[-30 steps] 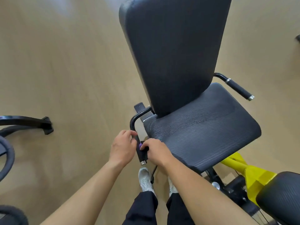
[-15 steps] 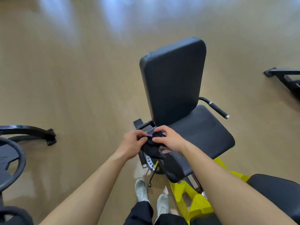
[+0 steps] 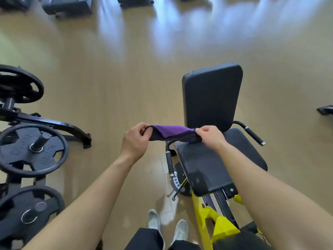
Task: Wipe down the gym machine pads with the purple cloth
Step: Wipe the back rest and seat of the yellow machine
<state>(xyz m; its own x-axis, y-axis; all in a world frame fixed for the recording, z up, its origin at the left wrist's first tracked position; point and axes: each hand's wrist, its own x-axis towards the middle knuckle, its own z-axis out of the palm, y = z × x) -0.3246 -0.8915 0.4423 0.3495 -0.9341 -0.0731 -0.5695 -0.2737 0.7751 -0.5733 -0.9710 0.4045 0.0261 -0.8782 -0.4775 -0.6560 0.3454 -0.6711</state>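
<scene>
1. Since half a second ago, both hands have lifted and drawn apart: the bunched dark bundle at the seat's rear left corner is now the purple cloth (image 3: 171, 135), pulled out into a band in the air, and the view has backed off so more floor (image 3: 111, 83) shows.
2. Largest of the pads, the back pad (image 3: 211, 95) stands upright behind the seat pad (image 3: 216, 165); both look bare and dark, and I judge neither is being wiped at this moment.
3. Weight plates (image 3: 30, 150) sit on a rack well apart, off the machine's left side, out of the way.
4. Purple cloth hangs taut just above the seat pad's rear left corner, likely spread to find a clean face before wiping.
5. Left hand (image 3: 134, 141) pinches the cloth's left end between thumb and fingers.
6. Right hand (image 3: 210, 136) pinches the right end, fingertips pressed together on the fabric, over the seat's rear edge.
</scene>
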